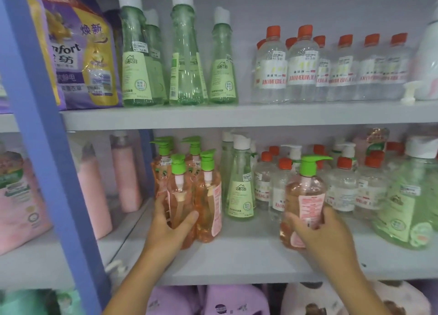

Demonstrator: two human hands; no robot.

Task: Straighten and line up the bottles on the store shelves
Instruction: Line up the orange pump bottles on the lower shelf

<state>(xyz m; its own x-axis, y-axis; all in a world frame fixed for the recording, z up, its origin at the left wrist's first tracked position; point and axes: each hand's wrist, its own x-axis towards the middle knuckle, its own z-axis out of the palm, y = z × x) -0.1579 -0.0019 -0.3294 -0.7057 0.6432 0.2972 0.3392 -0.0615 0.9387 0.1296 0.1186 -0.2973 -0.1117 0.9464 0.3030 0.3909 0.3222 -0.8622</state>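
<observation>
On the middle shelf (pixel 237 262) stands a cluster of orange pump bottles with green pumps (pixel 208 196) at the left. My left hand (pixel 170 222) grips the front left bottle of that cluster (pixel 178 191). My right hand (pixel 320 231) grips a separate orange pump bottle (pixel 304 196), tilted slightly, in front of clear bottles with red caps (pixel 267 186). A tall green bottle with a white cap (pixel 240 184) stands between the two orange groups.
The upper shelf (pixel 237 115) carries tall green bottles (pixel 184 61), clear red-capped bottles (pixel 301 66) and a purple refill bag (pixel 78 54). A blue upright (pixel 45 130) divides the shelves. Pink bottles (pixel 125 172) stand left; a large green jug (pixel 407 201) stands right.
</observation>
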